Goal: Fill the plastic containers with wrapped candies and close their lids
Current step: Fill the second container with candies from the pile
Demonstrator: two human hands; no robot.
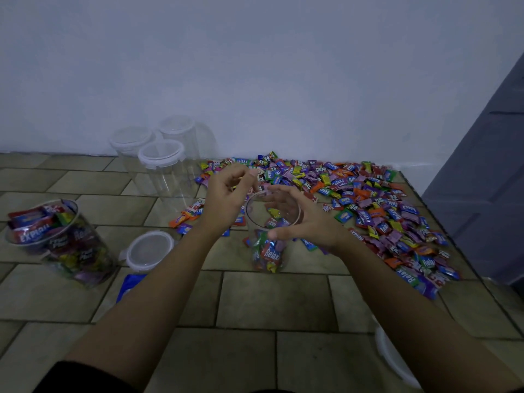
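Curls the fingers [286, 191] of the right hand [309, 222] round the mouth of the open container [255, 222]: thumb on the near side of the rim, the rest on the far side, seen partly through the clear plastic. Holds it upright and lidless at the middle of the scene, base down at the tiled floor [269, 302], with wrapped candies [270, 255] filling roughly its lower half. Poises the left hand [226, 197] just beyond the rim, up and to the left, fingers [235, 171] bent inward, thumb tip and forefinger tip close together. Cannot tell of any candy pinched there, too blurred.

Shows, right of the container and beyond it, the candy pile [368, 199] spread loose over the floor up to the wall [255, 66], with a few strays just left of the hands. Places 3 empty containers [161, 157] at the far left, clustered near the wall, each with its lid on. Sets a full container [65, 245] at the near left, lidless, heaped to the brim, and just right of it 1 loose lid [149, 249] flat on the floor. Tucks a blue packet [131, 280] just nearer than that lid, partly behind the left forearm. Catches a 2nd loose lid [391, 358] at the near right edge, beside the right forearm. Closes off the right side with a dark door [482, 180].
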